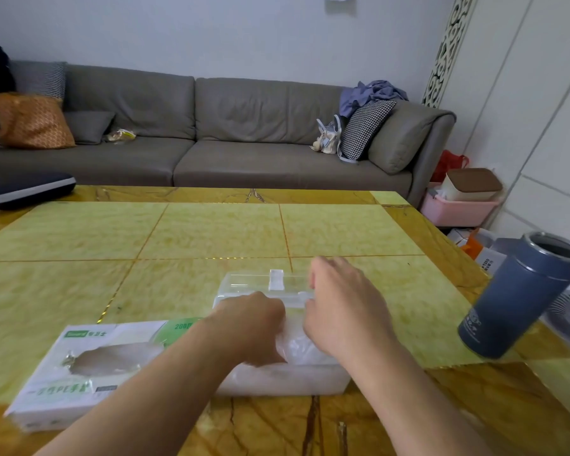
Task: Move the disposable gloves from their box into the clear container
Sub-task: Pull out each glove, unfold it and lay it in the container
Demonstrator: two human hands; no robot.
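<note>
Counted relative to the table [211, 232]: on it, one clear container [283, 380], one glove box [79, 366], one blue flask [520, 294], two hands. Behind it, one sofa [211, 133] carrying five cushions.

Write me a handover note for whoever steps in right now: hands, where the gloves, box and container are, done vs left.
Left hand: over the clear container, pressing down on the glove stack; grip is blurred, cannot tell.
Right hand: fingers relaxed, at the far right side of the container, by its raised lid.
Glove box: lies flat on the table, left of the container, touching or nearly so.
Done: a wad of gloves already sits inside the container.
Left: cannot see whether the box holds more; check it, tuck the stack in, close the lid.
Blue flask stands to the right, apart from the work.
</note>
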